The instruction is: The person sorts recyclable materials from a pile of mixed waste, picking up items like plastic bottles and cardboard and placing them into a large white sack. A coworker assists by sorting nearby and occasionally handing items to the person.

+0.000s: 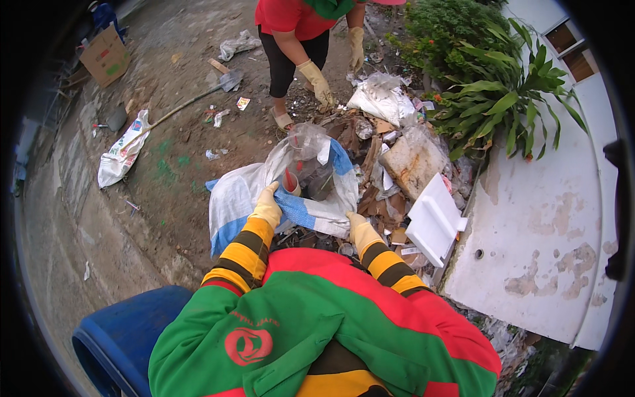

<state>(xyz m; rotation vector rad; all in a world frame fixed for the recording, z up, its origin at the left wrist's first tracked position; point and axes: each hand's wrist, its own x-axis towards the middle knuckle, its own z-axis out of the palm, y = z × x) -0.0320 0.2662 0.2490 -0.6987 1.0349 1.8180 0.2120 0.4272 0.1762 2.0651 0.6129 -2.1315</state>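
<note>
In front of me a white and blue woven sack (pixel 233 198) gapes upward, with a pale cup (pixel 292 187) holding something red and some clear plastic visible in its mouth. My left hand (pixel 267 206), in a cream glove, is closed on the near left part of the sack's rim. Also gloved, my right hand (pixel 361 231) grips the rim at the near right corner. The fingertips of both are partly hidden by gloves and cloth. Across from me a co-worker bends over, one gloved hand (pixel 317 85) low by the rubbish and the other glove (pixel 356 50) hanging beside it.
A rubbish heap right of the sack holds a stained foam slab (pixel 413 161), a white foam piece (pixel 433 221) and a filled white bag (pixel 383 102). A blue barrel (pixel 135 331) lies lower left. Farther left are a long-handled shovel (pixel 192 100), a flattened sack (pixel 124 153) and a cardboard box (pixel 106 56).
</note>
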